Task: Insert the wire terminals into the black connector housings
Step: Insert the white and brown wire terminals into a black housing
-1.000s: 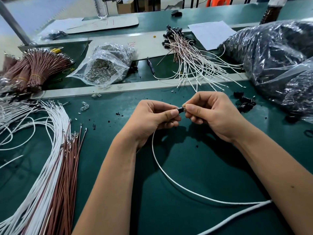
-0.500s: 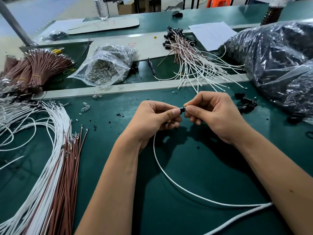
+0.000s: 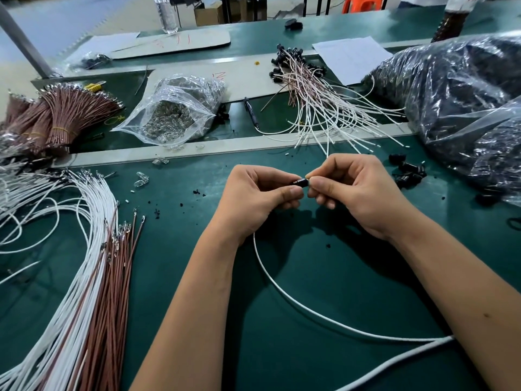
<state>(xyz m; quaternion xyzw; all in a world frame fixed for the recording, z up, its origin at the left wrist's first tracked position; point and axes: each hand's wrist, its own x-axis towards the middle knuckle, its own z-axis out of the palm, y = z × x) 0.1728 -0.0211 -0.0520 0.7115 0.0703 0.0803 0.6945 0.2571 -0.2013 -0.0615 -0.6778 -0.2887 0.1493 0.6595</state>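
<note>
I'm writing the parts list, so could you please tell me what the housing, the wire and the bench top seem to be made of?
Housing: apparently moulded plastic, black with a slight sheen. Wire: white matte jacket, possibly woven or rubbery; bends in a smooth loop. Bench top: dark green matte mat, probably rubber or vinyl.

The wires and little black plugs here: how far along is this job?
Done: a heap of wired housings lies at the back. In hand: the left hand and right hand pinch one black housing between them, a white wire trailing below. Left: many loose white and brown wires and a few empty housings.
</note>
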